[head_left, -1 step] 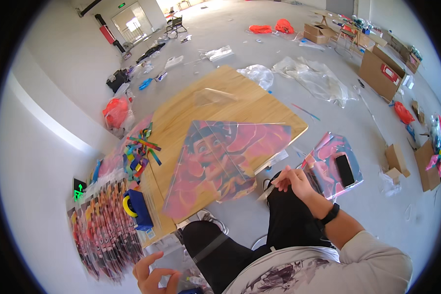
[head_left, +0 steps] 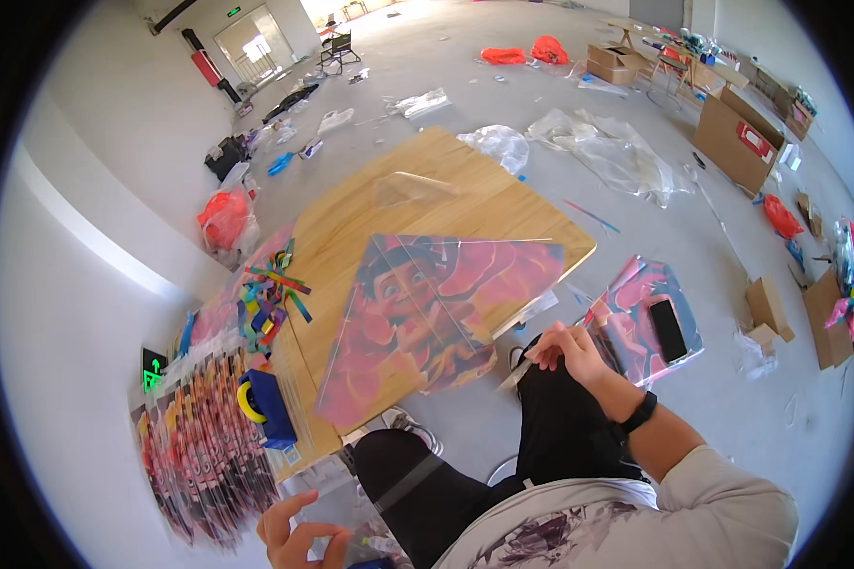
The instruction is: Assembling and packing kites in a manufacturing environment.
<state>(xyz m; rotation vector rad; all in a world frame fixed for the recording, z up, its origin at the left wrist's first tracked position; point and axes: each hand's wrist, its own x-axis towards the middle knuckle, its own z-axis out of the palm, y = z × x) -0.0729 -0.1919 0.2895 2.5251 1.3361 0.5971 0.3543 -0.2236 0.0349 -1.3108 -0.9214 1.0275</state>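
A pink and dark printed kite with thin rods across it lies on the wooden table, its lower edge hanging past the near side. My right hand is over my right thigh, to the right of the kite. Its fingers are pressed together; a thin pale strip shows just beyond their tips, and I cannot make out what it is. My left hand is low at the near left, below the table's corner. Its fingers are spread and curved, with nothing visible between them.
A blue tape dispenser and colourful ribbons lie at the table's left. Many printed sheets hang beside it. At right, a black phone rests on another printed kite. Cardboard boxes and plastic film litter the floor.
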